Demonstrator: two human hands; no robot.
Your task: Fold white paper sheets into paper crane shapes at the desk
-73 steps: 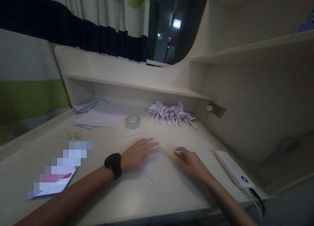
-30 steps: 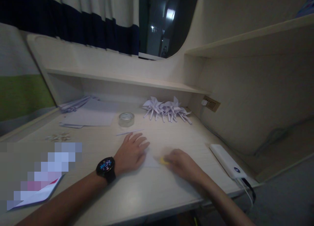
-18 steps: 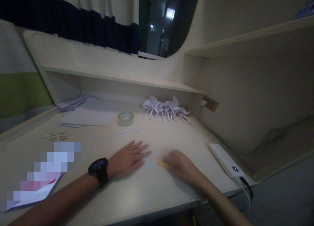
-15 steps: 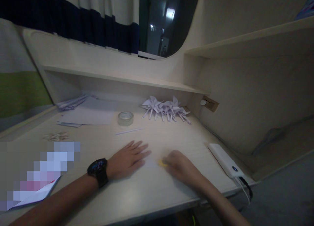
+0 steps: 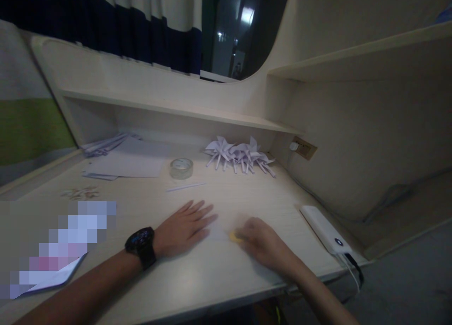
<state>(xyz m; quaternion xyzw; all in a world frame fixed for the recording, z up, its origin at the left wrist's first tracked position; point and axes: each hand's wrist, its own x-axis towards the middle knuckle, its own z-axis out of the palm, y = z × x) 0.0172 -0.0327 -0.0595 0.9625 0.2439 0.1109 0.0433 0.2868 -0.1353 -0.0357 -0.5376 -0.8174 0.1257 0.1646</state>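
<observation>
My left hand, with a black watch on the wrist, lies flat on the pale desk, fingers stretched out and pressing on a white sheet of paper. To its right, my right hand is closed around a small yellow object, its tip touching the paper's right edge. What the yellow object is I cannot make out in the dim light.
Several white folded paper pinwheels lie at the back under the shelf. A roll of clear tape and a thin white strip sit behind my hands. Paper sheets lie back left. A white power bank with cables rests at right.
Between 2.4 s ago and 1 s ago both hands moved nearer on the desk, with the yellow object going leftward. Since half a second ago the hands have scarcely moved.
</observation>
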